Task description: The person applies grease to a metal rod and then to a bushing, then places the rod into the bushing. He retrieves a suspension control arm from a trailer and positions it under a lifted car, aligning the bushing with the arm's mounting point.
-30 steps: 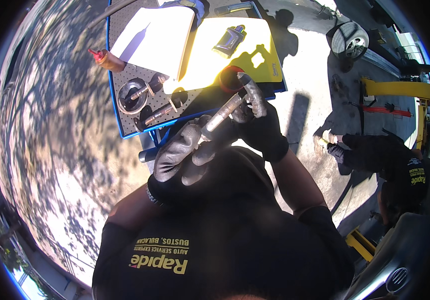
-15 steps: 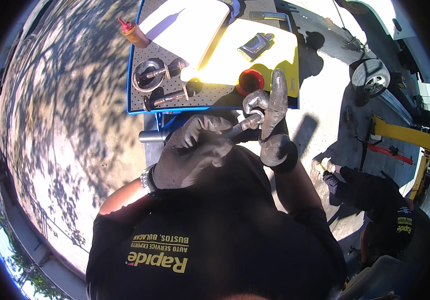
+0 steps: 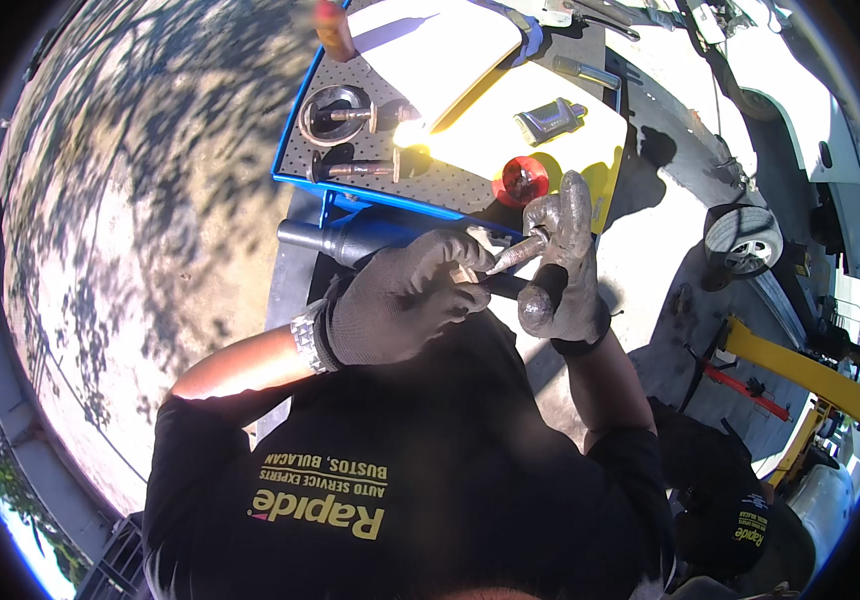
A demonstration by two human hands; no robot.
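My left hand (image 3: 405,300), in a dark grey knit glove, pinches the near end of a metal bolt (image 3: 518,254) between thumb and fingers. At the bolt's far end, my right hand (image 3: 572,258) curls its fingers round the tip, with one finger stretched straight up. That glove is shiny with dark grease. The bolt is held slanting, just off the near edge of a blue-edged perforated tray (image 3: 293,150). On the tray rest a similar bolt with a disc at its end (image 3: 355,170), and a dark metal ring (image 3: 307,115) with another bolt across it.
A red round dish (image 3: 522,182) and a dark boxy device (image 3: 550,120) sit on a yellow sheet (image 3: 600,170). White paper (image 3: 420,50) and a red-tipped bottle (image 3: 334,30) lie farther back. A wheel (image 3: 745,240), yellow lift arm (image 3: 800,370) and crouching co-worker (image 3: 730,490) are right.
The view has turned, so the tray appears tilted and farther right. Both hands have shifted slightly rightward with the bolt, and my left fingers now pinch it nearer its end.
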